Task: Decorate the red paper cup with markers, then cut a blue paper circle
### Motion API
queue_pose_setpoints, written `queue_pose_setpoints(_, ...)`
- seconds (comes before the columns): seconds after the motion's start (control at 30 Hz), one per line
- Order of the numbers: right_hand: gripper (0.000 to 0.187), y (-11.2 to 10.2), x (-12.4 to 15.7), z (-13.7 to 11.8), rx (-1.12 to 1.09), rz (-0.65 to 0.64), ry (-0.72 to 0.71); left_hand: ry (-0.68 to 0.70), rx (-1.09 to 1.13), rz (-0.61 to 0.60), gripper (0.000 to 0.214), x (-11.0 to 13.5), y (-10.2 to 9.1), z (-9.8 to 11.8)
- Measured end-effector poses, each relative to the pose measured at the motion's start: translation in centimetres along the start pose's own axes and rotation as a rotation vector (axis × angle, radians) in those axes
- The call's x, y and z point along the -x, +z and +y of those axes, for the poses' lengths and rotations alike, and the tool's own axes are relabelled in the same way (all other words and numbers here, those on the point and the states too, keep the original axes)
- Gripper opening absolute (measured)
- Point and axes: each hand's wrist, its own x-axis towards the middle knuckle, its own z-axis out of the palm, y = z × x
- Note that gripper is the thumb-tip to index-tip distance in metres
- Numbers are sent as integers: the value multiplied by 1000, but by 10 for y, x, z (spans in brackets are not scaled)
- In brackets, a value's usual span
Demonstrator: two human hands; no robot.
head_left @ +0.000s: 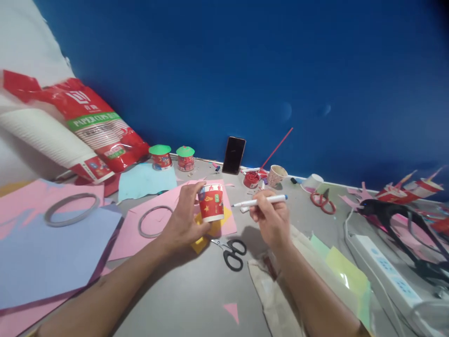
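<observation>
My left hand (pixel 185 213) grips a red patterned paper cup (pixel 211 202), fingers at its upper side and thumb near the base. Pinched in my right hand (pixel 271 217) is a white marker (pixel 259 201) with a blue end. Its tip points left at the cup and stays a short gap away from it. Below the cup lie black-handled scissors (pixel 229 250) and a yellow paper piece (pixel 200 243). Pink paper (pixel 129 238) spreads behind my left hand, with a grey ring (pixel 141 228) on it.
Two cups with green paper tops (pixel 160 157) stand by the blue wall. A phone (pixel 234 155) leans there. Stacked paper cups (pixel 45 138) and a red bag (pixel 101 126) fill the left. Red scissors (pixel 322 201), a power strip (pixel 386 269) and a cloth (pixel 273 295) lie to the right.
</observation>
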Motion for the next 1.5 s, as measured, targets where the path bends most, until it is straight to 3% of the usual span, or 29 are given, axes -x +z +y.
queue_pose_setpoints(0.23,10,0,26,0,415,-116,-243,-46,-32,-52,91,5,-4,6)
queue_pose_setpoints(0.4,9,-1,31,-6,511,-142,-322,17,-58,-85,91,6,-5,14)
queue_pose_setpoints(0.73,13,11,30,-22,649,-206,-579,-10,-8,-69,95,12,3,17)
queue_pose_setpoints(0.93,16,16,30,-26,661,-272,-679,22,-18,-123,90,11,1,22)
queue_pose_setpoints(1.5,13,17,29,-23,749,-340,-725,28,-17,-171,93,9,0,26)
